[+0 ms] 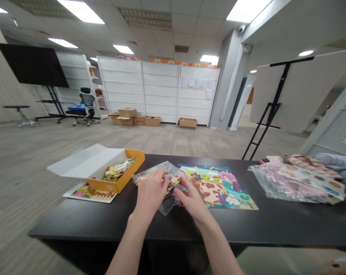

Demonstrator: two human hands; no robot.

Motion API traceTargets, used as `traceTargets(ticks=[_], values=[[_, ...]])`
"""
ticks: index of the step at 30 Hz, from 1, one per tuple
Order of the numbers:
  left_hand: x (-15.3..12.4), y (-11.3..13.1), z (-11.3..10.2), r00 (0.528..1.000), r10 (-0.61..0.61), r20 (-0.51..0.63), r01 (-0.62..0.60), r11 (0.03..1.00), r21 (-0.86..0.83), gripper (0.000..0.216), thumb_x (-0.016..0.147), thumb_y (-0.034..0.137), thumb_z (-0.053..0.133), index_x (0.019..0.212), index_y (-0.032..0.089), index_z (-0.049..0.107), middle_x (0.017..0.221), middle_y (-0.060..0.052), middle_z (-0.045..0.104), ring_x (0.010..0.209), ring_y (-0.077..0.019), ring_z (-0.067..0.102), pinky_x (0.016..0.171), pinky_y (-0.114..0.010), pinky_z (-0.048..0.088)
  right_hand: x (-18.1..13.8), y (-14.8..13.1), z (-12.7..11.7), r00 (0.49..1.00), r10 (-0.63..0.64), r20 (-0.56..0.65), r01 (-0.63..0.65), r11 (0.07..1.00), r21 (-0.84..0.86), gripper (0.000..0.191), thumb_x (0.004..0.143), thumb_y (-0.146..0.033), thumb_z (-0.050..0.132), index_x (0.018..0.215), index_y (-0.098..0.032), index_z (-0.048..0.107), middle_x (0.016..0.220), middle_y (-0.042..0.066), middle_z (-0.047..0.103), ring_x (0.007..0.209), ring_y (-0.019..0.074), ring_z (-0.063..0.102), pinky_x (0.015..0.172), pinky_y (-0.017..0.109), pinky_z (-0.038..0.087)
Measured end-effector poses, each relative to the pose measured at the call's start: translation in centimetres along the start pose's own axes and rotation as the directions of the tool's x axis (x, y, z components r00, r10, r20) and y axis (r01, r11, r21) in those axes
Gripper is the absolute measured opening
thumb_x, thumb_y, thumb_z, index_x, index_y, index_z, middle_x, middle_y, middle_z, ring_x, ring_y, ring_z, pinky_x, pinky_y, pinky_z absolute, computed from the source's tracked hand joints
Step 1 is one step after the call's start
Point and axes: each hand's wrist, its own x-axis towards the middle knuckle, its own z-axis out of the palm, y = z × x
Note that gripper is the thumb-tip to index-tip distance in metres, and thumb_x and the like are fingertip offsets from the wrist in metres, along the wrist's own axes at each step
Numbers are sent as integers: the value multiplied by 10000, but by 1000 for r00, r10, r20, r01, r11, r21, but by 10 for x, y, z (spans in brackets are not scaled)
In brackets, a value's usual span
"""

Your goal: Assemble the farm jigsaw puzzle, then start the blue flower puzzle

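Observation:
A crinkled clear plastic bag (167,167) with small colourful puzzle pieces (172,183) lies at the middle of the black table. My left hand (153,191) is closed over the bag's near left side, its fingers curled onto the plastic. From the right, my right hand (193,199) has thumb and fingers around the pieces at the bag's right end. Whether those pieces are inside or outside the plastic is hard to tell. Just right of the bag lies a farm picture sheet (211,191) with a cow and a rabbit, partly covered by my right hand.
On the left, an open yellow box (104,186) with a white lid holds more loose pieces. A printed card (89,193) lies partly beneath it. Plastic-wrapped pink items (293,183) sit on the right of the table (104,221). An easel-like stand (269,114) rises behind.

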Motion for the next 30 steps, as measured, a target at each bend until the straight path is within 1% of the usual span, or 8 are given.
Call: traceTargets(ticks=[3,8,10,13,16,20,25,30], values=[[-2,-2,0,1000,-4,-19,4,1000,-13,196,931,217,553,1081,241,677,994,-35,758,917,-236,714,739,-307,500,3,2,12,996,-24,88,24,1000,8,844,812,-362,688,1564,-254,320,1181,101,693,899,217,682,686,323,567],[-5,-5,2,999,35,17,-35,999,-29,230,921,197,571,1132,240,651,1073,-48,726,977,-245,692,793,-331,513,-4,-11,-9,979,-111,170,144,970,-195,331,840,-359,655,1126,-206,722,1070,77,742,860,204,695,743,331,567],[-6,-4,3,994,96,52,-95,995,-21,243,908,174,581,1132,239,648,1088,-55,712,1021,-255,674,837,-348,511,-6,-14,-32,989,-115,90,133,963,-233,298,855,-424,629,1005,-188,732,920,65,754,775,197,690,692,319,555],[-8,1,3,986,134,96,-134,991,-6,233,899,162,589,1114,226,653,1107,-70,700,1064,-276,654,882,-383,508,-10,-9,-74,968,-156,-198,70,920,-384,315,862,-458,578,940,-179,701,837,73,744,739,220,697,642,322,533],[-10,15,4,990,101,100,-101,995,0,194,907,181,596,1087,218,655,1096,-67,702,1063,-274,648,908,-396,503,-17,2,-113,917,-173,-360,-137,712,-689,230,863,-371,562,910,-187,691,849,86,756,752,240,709,677,334,505],[-18,46,15,974,148,169,-147,989,-20,187,944,180,550,1094,234,646,1112,-49,704,1057,-233,647,924,-366,496,-28,11,-138,904,-133,-407,-278,539,-795,219,888,-352,561,933,-203,715,889,88,779,788,247,719,702,322,486],[-34,81,42,899,246,362,-260,966,-10,168,928,209,574,1080,203,645,1054,-76,720,1050,-268,648,926,-411,509,-30,9,-133,917,-149,-370,-235,547,-803,223,898,-342,564,969,-225,740,911,86,791,822,243,735,709,300,496],[-39,89,60,853,273,444,-292,956,-26,202,940,184,538,1100,176,661,1076,-86,726,1099,-291,636,934,-450,516,-30,6,-126,940,-139,-310,-159,627,-763,201,871,-334,579,919,-220,738,904,95,791,864,251,739,745,304,513]])
